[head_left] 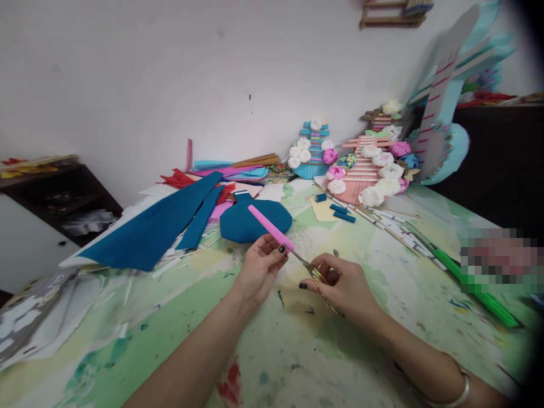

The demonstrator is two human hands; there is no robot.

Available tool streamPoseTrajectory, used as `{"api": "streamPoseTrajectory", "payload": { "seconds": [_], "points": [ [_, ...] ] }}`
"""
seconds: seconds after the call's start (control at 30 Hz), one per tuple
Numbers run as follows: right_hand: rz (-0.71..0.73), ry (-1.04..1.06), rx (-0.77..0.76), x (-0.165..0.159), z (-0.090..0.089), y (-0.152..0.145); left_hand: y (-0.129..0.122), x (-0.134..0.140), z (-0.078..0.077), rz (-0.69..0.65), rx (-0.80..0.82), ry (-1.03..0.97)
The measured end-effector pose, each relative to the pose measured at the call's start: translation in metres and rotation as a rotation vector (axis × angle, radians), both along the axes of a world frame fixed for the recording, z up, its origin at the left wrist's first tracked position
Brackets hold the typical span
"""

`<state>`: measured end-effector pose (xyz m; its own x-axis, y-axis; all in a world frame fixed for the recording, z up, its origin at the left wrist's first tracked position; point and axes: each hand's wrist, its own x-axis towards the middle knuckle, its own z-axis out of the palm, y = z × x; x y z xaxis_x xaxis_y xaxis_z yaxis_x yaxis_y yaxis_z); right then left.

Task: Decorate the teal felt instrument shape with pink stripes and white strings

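Note:
Between its thumb and fingers, my left hand (264, 263) pinches a folded strip of pink crepe paper (270, 226). My right hand (346, 286) has its fingers in the gold handles of a pair of scissors (313, 271). The scissors' blades meet the near end of the pink strip; whether they cut into it I cannot tell. Just behind the strip lies a dark blue rounded cutout (242, 224) with a short neck. Small blue pieces (342, 213) rest on the table to the right.
Dark blue sheets (157, 226) and coloured papers are heaped at the left. Flower-trimmed lute-shaped crafts (314, 153) lean on the wall. Thin paper sticks (395, 232) and a green roll (476, 289) lie at the right on the paint-stained table (272, 351).

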<state>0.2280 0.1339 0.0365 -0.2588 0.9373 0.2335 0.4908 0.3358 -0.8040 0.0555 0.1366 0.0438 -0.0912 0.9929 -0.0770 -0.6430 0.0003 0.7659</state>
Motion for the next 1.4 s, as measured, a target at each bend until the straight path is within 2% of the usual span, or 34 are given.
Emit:
{"api": "streamPoseTrajectory", "payload": {
  "seconds": [0.63, 0.93, 1.2, 1.4],
  "points": [
    [0.006, -0.014, 0.04, 0.0009, -0.0014, -0.0024, -0.0008, 0.0029, 0.0023, -0.001, 0.046, 0.037],
    [-0.003, 0.005, 0.03, 0.0012, -0.001, -0.0007, -0.0035, 0.0033, 0.0038, -0.084, 0.101, 0.098],
    [-0.002, 0.031, -0.008, -0.0005, -0.0007, -0.0013, -0.0039, 0.0053, 0.0029, -0.094, 0.081, 0.084],
    [-0.019, -0.016, 0.041, 0.0018, -0.0038, 0.0008, -0.0042, 0.0055, 0.0029, -0.096, 0.078, 0.086]
  ]
}}
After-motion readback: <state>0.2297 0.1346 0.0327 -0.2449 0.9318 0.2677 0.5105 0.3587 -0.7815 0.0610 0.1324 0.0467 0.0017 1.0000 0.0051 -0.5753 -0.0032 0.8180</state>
